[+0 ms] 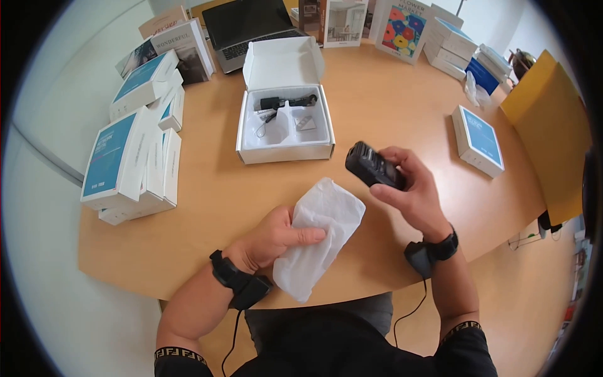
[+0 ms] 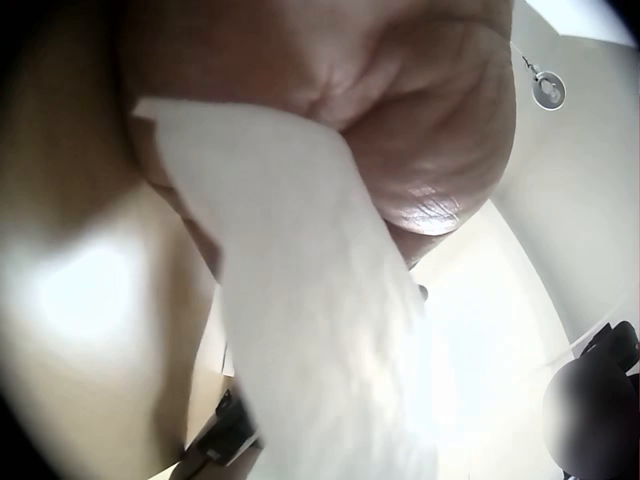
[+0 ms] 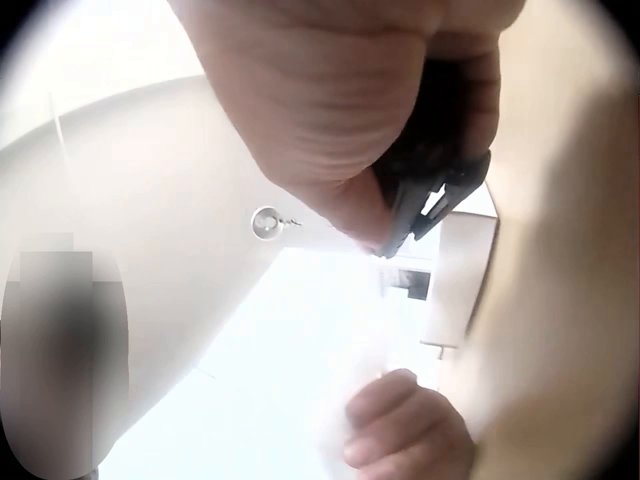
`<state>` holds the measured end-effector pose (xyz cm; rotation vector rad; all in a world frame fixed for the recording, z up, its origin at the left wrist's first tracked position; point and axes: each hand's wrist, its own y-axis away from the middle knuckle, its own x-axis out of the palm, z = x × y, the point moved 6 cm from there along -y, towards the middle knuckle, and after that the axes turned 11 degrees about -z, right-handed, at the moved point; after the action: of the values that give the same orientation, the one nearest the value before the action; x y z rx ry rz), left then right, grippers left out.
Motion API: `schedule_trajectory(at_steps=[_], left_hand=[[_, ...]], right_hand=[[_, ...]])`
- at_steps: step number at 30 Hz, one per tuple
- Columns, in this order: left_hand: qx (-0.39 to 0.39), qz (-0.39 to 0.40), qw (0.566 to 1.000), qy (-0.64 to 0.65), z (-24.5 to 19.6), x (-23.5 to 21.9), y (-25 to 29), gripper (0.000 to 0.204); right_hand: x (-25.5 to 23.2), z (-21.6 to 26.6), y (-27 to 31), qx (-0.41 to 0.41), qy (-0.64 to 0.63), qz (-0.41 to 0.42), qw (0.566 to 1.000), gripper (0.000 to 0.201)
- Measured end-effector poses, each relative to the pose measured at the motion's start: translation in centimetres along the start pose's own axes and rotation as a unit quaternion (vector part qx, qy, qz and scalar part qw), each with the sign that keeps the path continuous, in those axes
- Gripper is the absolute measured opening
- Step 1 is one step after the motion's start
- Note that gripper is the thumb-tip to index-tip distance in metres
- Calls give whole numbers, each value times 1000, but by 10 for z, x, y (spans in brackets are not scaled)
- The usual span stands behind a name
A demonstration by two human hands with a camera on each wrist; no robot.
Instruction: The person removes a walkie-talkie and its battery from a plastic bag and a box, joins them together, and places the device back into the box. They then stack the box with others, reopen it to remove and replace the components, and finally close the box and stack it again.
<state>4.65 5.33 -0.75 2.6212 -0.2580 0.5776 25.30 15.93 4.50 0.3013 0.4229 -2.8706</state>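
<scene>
Black device [image 1: 375,166] shows a possible clip [image 3: 402,215] only in the right wrist view.

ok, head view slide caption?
Left hand holds a thin white wrapper, right hand a black boxy device, near an open white cardboard box.

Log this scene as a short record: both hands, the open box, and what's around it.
Left hand: holds a crumpled white pouch
Right hand: grips a black device
Open box: white, lid raised, black corded item inside
Table left: stacked white-and-blue boxes
Table right: single blue-topped box
Far side: open laptop, upright books
</scene>
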Motion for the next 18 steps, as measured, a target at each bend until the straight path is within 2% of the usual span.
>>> schedule_trajectory(at_steps=[1,3,5,6,7,9,13,18], left_hand=[[-7,-1,1000,-3,1,0,0,46],[-17,8,999,27,0,2,1,46],[-9,10,999,29,1,1,-1,45],[4,14,999,32,0,1,-2,45],[1,12,999,30,0,0,-2,45],[3,11,1000,25,0,0,-1,45],[-5,7,1000,15,1,0,0,45],[-3,-13,1000,-26,-1,0,-1,44]], right_hand=[[-4,1,0,-2,-80,-14,997,54],[-9,10,-1,-7,-65,-5,998,57],[-7,20,-1,-98,41,53,993,57],[-7,21,0,-104,56,63,991,57],[-7,24,0,-102,53,62,991,57],[-4,22,2,-32,71,92,993,57],[-4,22,1,5,15,112,994,58],[2,42,-6,-125,46,188,973,56]])
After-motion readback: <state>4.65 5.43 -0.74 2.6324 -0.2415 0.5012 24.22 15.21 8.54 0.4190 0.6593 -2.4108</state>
